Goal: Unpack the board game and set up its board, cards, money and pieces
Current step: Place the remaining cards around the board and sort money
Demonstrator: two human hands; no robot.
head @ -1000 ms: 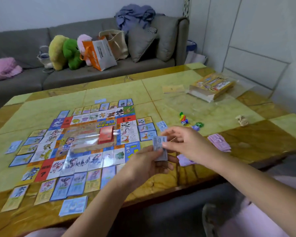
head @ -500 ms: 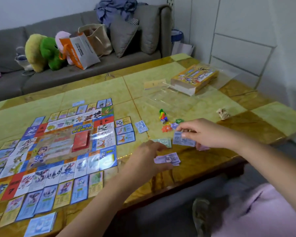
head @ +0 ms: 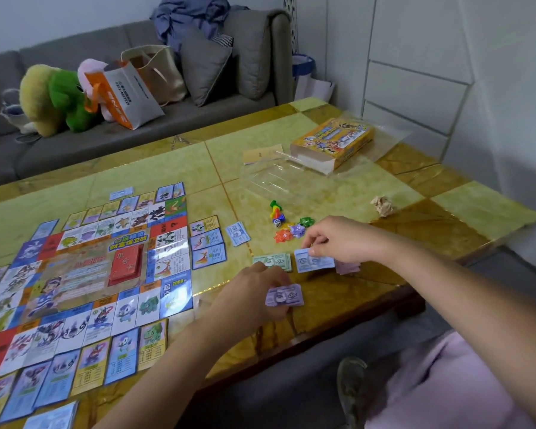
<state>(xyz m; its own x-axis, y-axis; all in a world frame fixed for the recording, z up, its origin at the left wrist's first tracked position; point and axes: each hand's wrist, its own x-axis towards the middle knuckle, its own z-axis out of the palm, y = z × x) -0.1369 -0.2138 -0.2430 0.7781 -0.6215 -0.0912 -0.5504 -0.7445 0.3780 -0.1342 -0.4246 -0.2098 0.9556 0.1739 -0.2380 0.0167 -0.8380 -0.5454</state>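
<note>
The game board lies unfolded on the left of the table, with the red card deck on its centre and property cards in rows along its edges. None of that differs from a second ago, so the board and cards look finished.

The change is in the money, near the table's front edge. A second ago both hands were together over that edge, working one stack of notes between them. Now they are apart. The left hand stays low at the edge, its fingers curled around the purple notes, which it holds just above the tabletop. Beyond it, the green notes lie flat in their own pile. Just to the right of them lie the blue notes, which have come out of the shared stack. The right hand is over their far corner, thumb and forefinger pinched on the top one. A pink pile peeps out beneath that wrist.

I judge that the money is being dealt into piles by colour, and the purple ones have yet to be laid down.

Behind the notes, the pawns, die and star tokens sit in a loose cluster, not yet on the board. The game box lies at the far right.
</note>
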